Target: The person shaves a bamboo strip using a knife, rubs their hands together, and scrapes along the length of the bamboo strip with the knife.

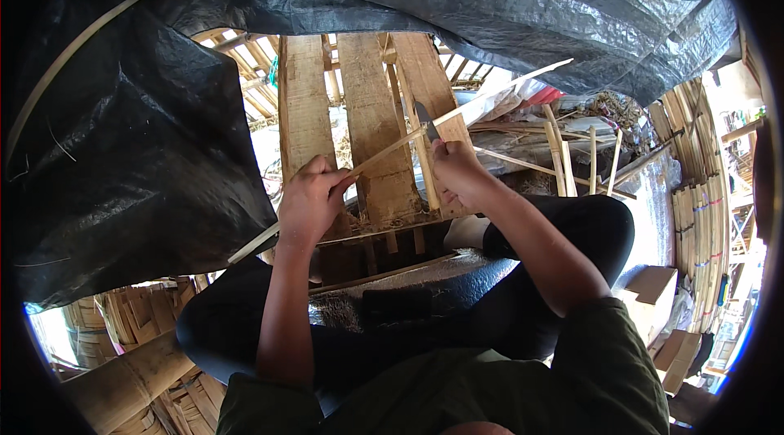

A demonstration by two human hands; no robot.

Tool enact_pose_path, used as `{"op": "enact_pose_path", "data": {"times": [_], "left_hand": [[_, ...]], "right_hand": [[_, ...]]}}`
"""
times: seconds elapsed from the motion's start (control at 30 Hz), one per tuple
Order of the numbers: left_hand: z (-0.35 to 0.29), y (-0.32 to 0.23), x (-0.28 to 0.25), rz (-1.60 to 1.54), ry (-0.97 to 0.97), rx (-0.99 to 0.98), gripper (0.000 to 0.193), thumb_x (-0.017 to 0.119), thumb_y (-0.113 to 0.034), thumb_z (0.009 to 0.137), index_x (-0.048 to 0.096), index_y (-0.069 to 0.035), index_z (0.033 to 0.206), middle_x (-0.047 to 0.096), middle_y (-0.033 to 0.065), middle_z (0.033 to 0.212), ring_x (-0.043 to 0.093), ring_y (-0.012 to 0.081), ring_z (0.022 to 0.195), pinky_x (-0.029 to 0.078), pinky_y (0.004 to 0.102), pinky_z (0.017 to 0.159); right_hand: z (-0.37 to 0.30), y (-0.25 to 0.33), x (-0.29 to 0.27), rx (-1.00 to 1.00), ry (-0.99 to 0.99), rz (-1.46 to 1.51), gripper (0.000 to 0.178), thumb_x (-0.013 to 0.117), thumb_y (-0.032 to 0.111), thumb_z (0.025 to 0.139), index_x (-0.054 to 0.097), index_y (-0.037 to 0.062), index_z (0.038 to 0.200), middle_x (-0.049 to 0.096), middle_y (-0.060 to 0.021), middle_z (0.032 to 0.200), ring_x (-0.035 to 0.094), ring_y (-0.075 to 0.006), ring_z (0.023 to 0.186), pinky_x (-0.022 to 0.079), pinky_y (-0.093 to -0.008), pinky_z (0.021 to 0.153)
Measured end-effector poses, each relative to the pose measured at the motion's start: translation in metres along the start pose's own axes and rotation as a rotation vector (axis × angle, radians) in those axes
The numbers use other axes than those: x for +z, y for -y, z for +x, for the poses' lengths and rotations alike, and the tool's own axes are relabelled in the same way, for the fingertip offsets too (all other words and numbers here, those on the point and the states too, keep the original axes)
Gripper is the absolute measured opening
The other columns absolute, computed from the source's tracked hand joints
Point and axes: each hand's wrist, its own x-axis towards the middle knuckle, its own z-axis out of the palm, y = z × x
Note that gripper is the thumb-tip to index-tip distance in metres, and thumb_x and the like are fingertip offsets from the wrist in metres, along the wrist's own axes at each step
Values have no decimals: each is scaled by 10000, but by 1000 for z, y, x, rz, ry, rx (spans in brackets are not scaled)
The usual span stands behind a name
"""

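My left hand (309, 200) is closed around a long, pale bamboo strip (390, 151), whose tail end pokes out below the wrist. In my right hand (459, 174) is a knife (425, 120), its dark blade pointing away from me and crossing the strip. Past the blade, a whiter length of strip (506, 92) rises to the far right; whether it is split from the held piece I cannot tell. Both hands are above a low bench of wooden planks (371, 108). The knife's handle is mostly hidden in my fingers.
A black tarpaulin (131, 141) covers the left and far side. Several upright bamboo sticks (563, 161) are just right of the bench. Bundled bamboo strips (701, 247) and a cardboard box (651, 294) stand farther right. A thick bamboo pole (131, 382) lies at lower left.
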Motion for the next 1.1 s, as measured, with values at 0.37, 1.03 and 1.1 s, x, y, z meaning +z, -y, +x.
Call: {"op": "enact_pose_path", "data": {"times": [0.37, 1.03, 1.1], "left_hand": [[0, -4, -3, -26, 20, -47, 146, 784, -218, 900, 807, -94, 974, 625, 104, 855, 677, 315, 780, 533, 453, 699], [1, 2, -2, 6, 14, 6, 177, 790, -224, 893, 807, -87, 1004, 617, 110, 836, 661, 310, 753, 506, 434, 672], [2, 1, -3, 16, 6, 16, 171, 790, -225, 893, 803, -84, 990, 621, 105, 841, 664, 309, 758, 512, 433, 674]], "right_hand": [[-19, 12, 5, -35, 208, -71, 425, 426, 386, 1112, 546, 36, 904, 510, -36, 693, 513, -159, 530, 467, -354, 464], [-53, 26, 22, -186, 483, -230, 413, 386, 415, 1135, 527, 61, 976, 485, 22, 655, 512, -104, 497, 511, -288, 469], [-49, 28, 12, -358, 320, -170, 392, 405, 409, 1134, 519, 72, 969, 475, 30, 670, 486, -95, 506, 484, -287, 464]]}}
